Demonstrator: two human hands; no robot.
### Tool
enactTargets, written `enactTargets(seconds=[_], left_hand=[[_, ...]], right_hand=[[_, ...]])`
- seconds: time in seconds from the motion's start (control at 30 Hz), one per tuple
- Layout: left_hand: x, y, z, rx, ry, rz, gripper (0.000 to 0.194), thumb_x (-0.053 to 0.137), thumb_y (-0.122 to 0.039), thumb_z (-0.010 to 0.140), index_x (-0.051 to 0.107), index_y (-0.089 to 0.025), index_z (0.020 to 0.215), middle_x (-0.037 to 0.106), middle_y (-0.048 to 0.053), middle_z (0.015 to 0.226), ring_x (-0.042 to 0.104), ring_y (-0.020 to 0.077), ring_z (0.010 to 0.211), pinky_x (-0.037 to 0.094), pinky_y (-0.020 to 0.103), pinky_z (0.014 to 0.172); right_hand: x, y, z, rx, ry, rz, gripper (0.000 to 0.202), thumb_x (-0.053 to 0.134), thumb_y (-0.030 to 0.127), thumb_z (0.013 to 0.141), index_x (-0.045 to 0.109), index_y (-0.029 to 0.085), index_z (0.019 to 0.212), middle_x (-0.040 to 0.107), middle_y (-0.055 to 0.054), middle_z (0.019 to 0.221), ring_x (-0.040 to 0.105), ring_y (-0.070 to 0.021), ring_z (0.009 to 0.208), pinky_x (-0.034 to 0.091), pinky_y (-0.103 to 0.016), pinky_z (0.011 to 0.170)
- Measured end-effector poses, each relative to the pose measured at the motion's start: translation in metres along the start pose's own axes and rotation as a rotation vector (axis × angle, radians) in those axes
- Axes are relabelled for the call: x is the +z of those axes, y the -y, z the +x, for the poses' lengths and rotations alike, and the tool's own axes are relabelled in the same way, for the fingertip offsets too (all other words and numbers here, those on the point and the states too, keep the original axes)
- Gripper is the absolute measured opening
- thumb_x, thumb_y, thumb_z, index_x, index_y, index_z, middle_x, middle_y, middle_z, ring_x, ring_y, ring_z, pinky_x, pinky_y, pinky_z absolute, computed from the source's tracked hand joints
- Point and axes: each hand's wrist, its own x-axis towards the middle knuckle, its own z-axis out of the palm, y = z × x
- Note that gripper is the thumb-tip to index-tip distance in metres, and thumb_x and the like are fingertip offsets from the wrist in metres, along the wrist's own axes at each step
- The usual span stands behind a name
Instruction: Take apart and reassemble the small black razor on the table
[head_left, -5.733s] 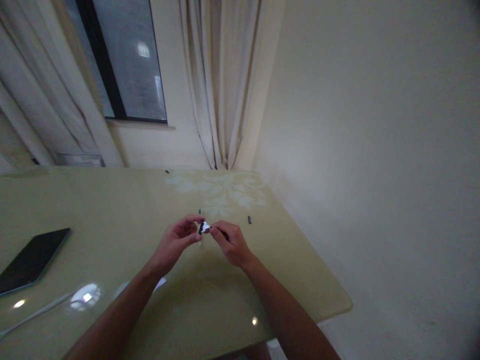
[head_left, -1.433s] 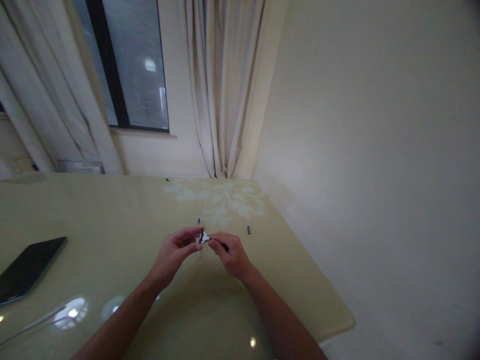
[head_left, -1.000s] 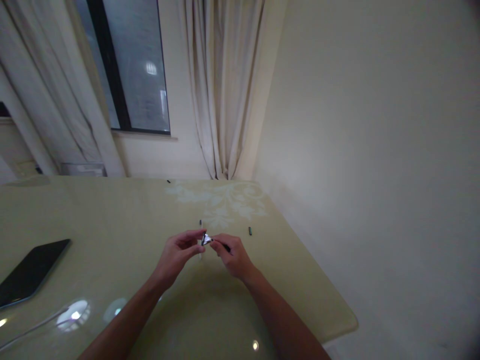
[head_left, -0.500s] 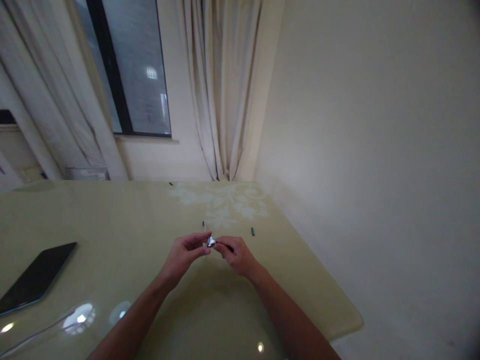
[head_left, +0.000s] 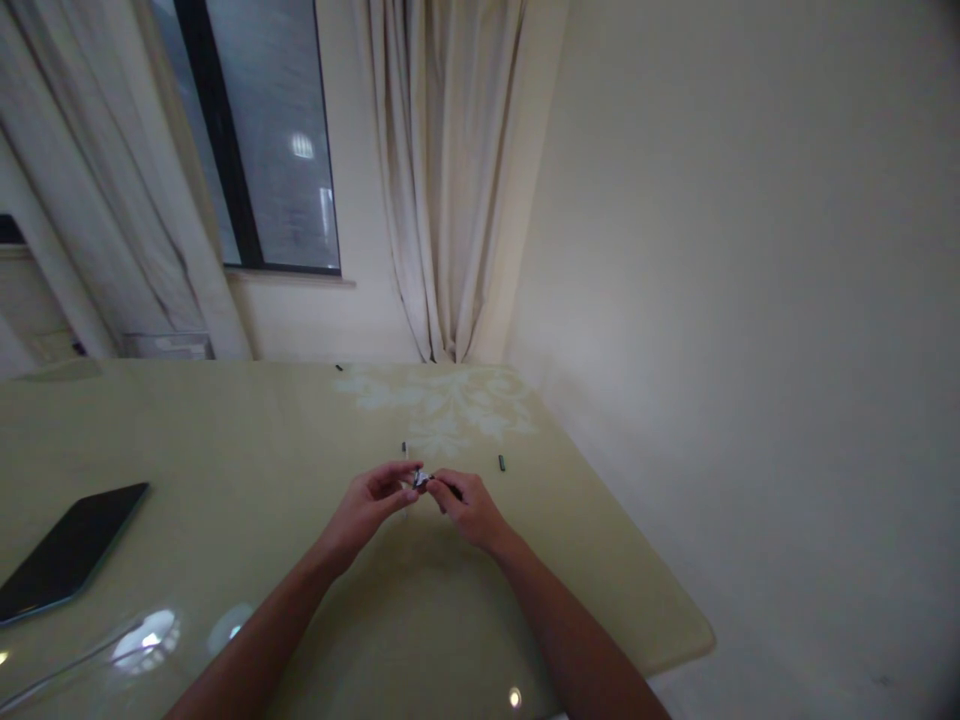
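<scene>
Between my hands, just over the table, is a small shiny silver piece (head_left: 421, 480) with a dark, thin part running into my right hand; its kind is too small to tell. My left hand (head_left: 373, 502) pinches the silver end between thumb and fingertips. My right hand (head_left: 470, 508) is closed around the dark part, which is mostly hidden by the fingers. Behind my left fingertips lies a thin white stick with a dark tip (head_left: 404, 447), partly covered by the hand. A short dark piece (head_left: 502, 463) rests beyond my right hand.
The glossy pale table (head_left: 247, 450) has its right edge along a plain wall (head_left: 712, 300). At the left lies a black tablet-like slab (head_left: 71, 550), with a thin cable (head_left: 71, 668) nearer me. Another small dark piece (head_left: 339, 367) sits by the far edge, below the curtain (head_left: 450, 200).
The whole view has shifted slightly. My hands keep the same hold, and the silver piece looks turned a little between them.
</scene>
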Motion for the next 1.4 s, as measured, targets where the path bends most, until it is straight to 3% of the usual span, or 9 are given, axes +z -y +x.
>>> enactTargets(seconds=[0.1,0.27,0.6,0.83,1.03,1.4], left_hand=[[0.002,0.002,-0.001,0.026,-0.016,0.041,0.053,0.085,-0.042,0.072,0.076,-0.021,0.121,0.072,0.002,0.09,0.062,0.0159,0.08,0.048,0.028,0.078],[-0.001,0.005,-0.001,0.045,0.051,0.084,0.059,0.083,-0.044,0.076,0.071,-0.022,0.13,0.065,-0.001,0.077,0.055,0.0139,0.072,0.043,0.026,0.068],[-0.001,-0.002,-0.002,0.076,0.011,0.063,0.048,0.083,-0.042,0.076,0.074,-0.023,0.119,0.072,0.005,0.099,0.063,0.0188,0.09,0.049,0.03,0.083],[-0.001,-0.001,-0.002,0.042,0.013,0.109,0.055,0.084,-0.042,0.073,0.074,-0.021,0.123,0.071,0.002,0.086,0.059,0.016,0.075,0.047,0.028,0.072],[-0.002,-0.008,-0.004,0.05,0.026,0.095,0.055,0.083,-0.046,0.075,0.073,-0.023,0.124,0.074,0.007,0.103,0.066,0.0206,0.091,0.052,0.032,0.084],[-0.003,0.003,0.0,0.036,-0.005,0.072,0.053,0.084,-0.046,0.074,0.073,-0.022,0.12,0.076,0.006,0.102,0.068,0.0216,0.094,0.052,0.034,0.089]], right_hand=[[-0.001,0.0,-0.001,-0.042,0.001,-0.011,0.034,0.052,0.04,0.102,0.07,0.017,0.084,0.05,0.003,0.064,0.044,-0.0122,0.06,0.033,-0.025,0.061],[-0.002,0.0,0.0,-0.054,-0.001,-0.021,0.032,0.053,0.04,0.103,0.073,0.017,0.093,0.054,0.002,0.067,0.045,-0.0126,0.062,0.035,-0.025,0.064],[0.003,-0.003,0.001,-0.041,-0.02,-0.014,0.035,0.051,0.043,0.103,0.07,0.017,0.089,0.053,0.002,0.068,0.046,-0.0133,0.063,0.035,-0.025,0.063],[0.003,-0.001,-0.001,-0.061,0.002,-0.028,0.035,0.052,0.043,0.103,0.071,0.017,0.09,0.058,0.001,0.071,0.048,-0.0138,0.067,0.037,-0.025,0.065],[0.002,-0.003,0.001,-0.016,-0.059,-0.048,0.039,0.051,0.046,0.103,0.069,0.017,0.084,0.055,0.001,0.067,0.048,-0.0138,0.065,0.036,-0.025,0.064],[0.007,-0.003,0.0,-0.025,-0.022,0.019,0.035,0.051,0.043,0.103,0.071,0.017,0.089,0.054,0.002,0.069,0.046,-0.0131,0.065,0.036,-0.024,0.065]])
